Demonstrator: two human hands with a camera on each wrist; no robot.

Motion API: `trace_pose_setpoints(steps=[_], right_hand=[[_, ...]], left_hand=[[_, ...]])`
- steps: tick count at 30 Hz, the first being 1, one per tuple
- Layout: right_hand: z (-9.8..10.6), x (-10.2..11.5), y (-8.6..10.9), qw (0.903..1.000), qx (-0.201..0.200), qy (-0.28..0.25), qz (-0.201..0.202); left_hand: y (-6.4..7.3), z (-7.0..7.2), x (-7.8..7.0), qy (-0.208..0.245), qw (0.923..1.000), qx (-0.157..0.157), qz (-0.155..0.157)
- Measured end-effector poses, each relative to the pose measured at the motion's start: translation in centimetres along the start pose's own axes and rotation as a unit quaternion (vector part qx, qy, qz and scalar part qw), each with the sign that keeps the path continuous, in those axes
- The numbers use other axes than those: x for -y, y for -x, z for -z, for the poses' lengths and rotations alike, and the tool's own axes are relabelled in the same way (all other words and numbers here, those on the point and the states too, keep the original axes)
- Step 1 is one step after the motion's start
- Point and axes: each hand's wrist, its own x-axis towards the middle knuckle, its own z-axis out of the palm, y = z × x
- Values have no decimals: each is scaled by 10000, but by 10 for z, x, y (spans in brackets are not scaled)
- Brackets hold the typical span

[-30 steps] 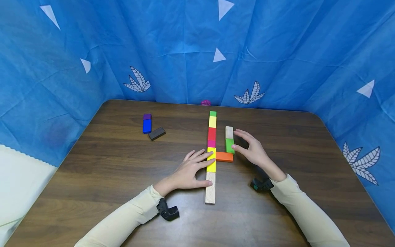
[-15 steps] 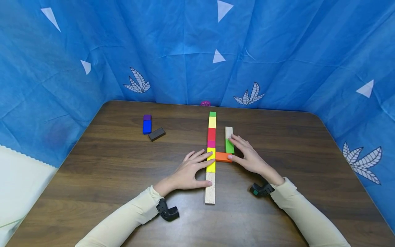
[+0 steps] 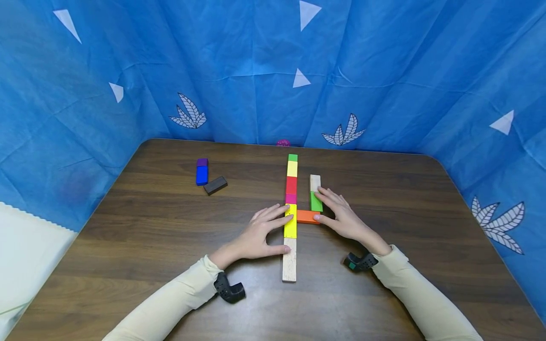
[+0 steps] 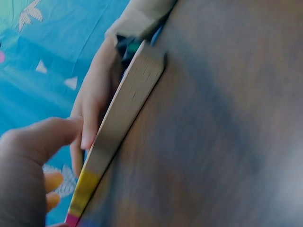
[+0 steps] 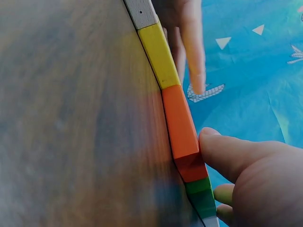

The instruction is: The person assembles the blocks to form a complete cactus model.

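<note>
In the head view a straight row of flat wooden blocks runs away from the person. Nearest is a plain wood block [image 3: 289,260], then a yellow block [image 3: 290,227], a magenta one [image 3: 291,199] and a red one [image 3: 291,184]. An orange block [image 3: 307,217] juts right from the yellow one. At its right end stands a green block [image 3: 316,202] with a pale block [image 3: 315,181] beyond. My left hand [image 3: 256,239] has fingers spread over the yellow block, thumb over the plain one; contact is unclear. My right hand [image 3: 347,221] has its thumb at the orange block's end and fingers by the green block.
Farther left on the brown table [image 3: 170,237] lie a blue block [image 3: 202,175], a purple block [image 3: 202,162] and a dark brown block [image 3: 215,185]. Pale yellow [image 3: 292,168] and green blocks end the row's far side. A blue patterned cloth [image 3: 256,71] hangs behind the table.
My right hand has moved nearer and left, its thumb going from the green block to the orange block's end. My left hand has shifted slightly farther away. The blocks look unmoved.
</note>
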Motion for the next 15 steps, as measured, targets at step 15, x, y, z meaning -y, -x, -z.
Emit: trace_pose_setpoints(steps=[15], right_hand=[[3,3,2,9999,24,-89,-91]], left_hand=[[21,78,73,-20,9322,-3404,1232]])
